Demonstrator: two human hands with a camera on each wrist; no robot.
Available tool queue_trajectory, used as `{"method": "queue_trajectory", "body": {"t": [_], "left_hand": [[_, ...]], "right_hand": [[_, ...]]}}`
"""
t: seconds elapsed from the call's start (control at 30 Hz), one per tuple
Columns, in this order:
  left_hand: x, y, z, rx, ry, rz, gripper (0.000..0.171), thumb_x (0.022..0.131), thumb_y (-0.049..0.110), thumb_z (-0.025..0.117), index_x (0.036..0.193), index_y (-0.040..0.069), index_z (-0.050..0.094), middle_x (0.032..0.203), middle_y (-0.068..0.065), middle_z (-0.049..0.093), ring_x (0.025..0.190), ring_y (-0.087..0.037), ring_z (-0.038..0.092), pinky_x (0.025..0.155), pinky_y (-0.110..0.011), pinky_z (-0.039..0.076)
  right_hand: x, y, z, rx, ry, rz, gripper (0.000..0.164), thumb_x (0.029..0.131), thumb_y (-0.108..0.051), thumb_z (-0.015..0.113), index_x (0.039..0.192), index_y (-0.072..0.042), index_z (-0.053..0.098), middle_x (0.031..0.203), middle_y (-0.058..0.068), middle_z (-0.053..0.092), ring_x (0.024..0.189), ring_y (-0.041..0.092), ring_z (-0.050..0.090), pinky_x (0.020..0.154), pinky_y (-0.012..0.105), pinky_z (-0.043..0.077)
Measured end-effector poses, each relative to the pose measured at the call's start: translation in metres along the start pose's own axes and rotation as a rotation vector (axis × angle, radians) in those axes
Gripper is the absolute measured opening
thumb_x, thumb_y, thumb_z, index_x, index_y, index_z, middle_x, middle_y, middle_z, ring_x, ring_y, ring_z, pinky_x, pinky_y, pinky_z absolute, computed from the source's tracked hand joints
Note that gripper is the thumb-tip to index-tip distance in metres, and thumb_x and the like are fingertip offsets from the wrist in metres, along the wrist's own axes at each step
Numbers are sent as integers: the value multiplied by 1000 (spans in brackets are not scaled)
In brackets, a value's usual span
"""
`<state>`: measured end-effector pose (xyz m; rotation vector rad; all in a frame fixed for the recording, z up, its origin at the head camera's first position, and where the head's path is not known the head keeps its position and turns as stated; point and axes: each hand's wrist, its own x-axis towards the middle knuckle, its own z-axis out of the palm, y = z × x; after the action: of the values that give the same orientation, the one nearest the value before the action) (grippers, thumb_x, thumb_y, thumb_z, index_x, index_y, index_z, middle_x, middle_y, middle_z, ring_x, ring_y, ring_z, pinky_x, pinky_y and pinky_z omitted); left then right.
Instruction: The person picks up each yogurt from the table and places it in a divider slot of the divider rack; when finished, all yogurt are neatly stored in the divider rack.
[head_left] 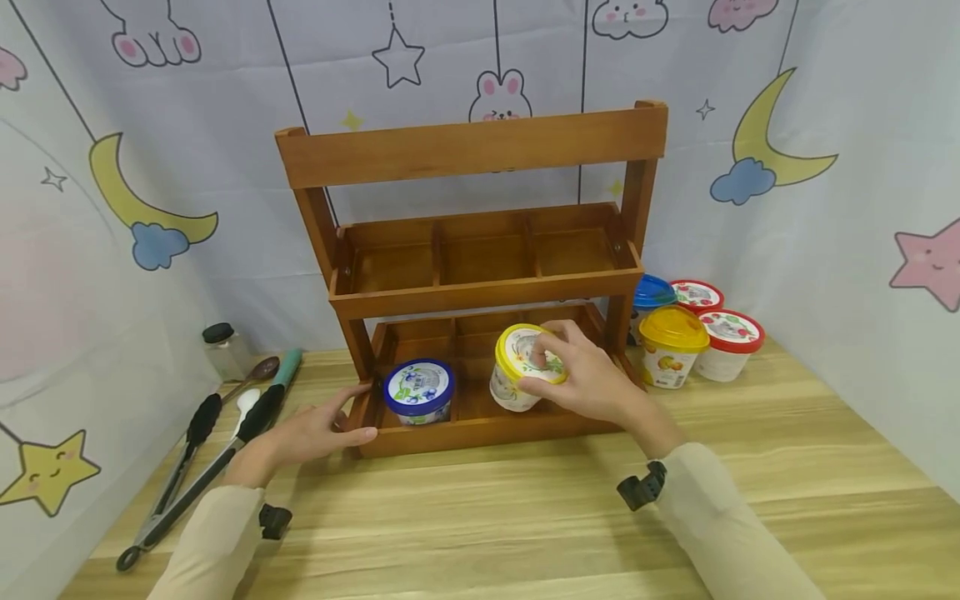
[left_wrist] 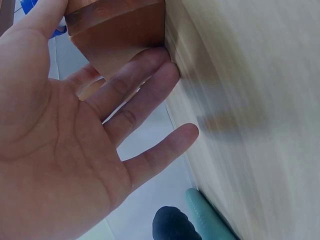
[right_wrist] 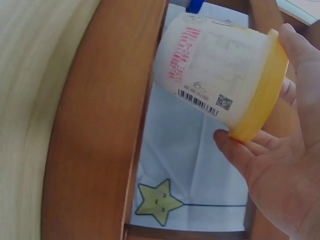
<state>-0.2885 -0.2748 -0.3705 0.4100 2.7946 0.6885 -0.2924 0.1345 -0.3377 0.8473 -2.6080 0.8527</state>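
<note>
My right hand pinches a white tub with a yellow lid by its lid rim, thumb and fingers at opposite sides. This tub is tilted over the lower tier of the brown wooden rack; the right wrist view shows its barcode side. A blue-lidded tub with blueberry pictures sits in the lower tier's left compartment. At the rack's lower left corner, my left hand lays its thumb on the front edge. Its other fingers lie spread and nearly straight along the rack's side, close to the table.
The rack's upper tier has three bare compartments. Tubs with red lids, a yellow domed lid and a blue lid stand right of the rack. Tongs, spoons and a black-capped jar are at left.
</note>
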Motion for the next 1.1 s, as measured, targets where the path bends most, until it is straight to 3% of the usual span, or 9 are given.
{"method": "queue_trajectory", "body": {"t": [0.4,0.7,1.1], "left_hand": [[2,-1,1,-2,-5,-8,91,90,64,62,158,18,23,117,-15,61,103,-30,60,85,-53,49],[1,-3,1,-1,-1,-6,92,90,64,62,159,18,22,117,-14,61,102,-30,60,84,-53,49],[-1,-1,-1,-4,-4,-18,92,90,64,62,159,17,22,122,-20,60,108,-35,59,86,-57,49]], "right_hand": [[-2,2,7,-20,-45,3,39,89,-53,71,116,-29,56,143,11,43,100,32,60,81,49,53],[-1,0,14,-87,-69,-5,42,90,-55,69,123,-33,56,148,18,43,110,45,60,84,59,51],[1,2,31,-159,-86,-30,42,91,-56,67,128,-37,59,154,19,37,125,45,52,88,63,49]]}}
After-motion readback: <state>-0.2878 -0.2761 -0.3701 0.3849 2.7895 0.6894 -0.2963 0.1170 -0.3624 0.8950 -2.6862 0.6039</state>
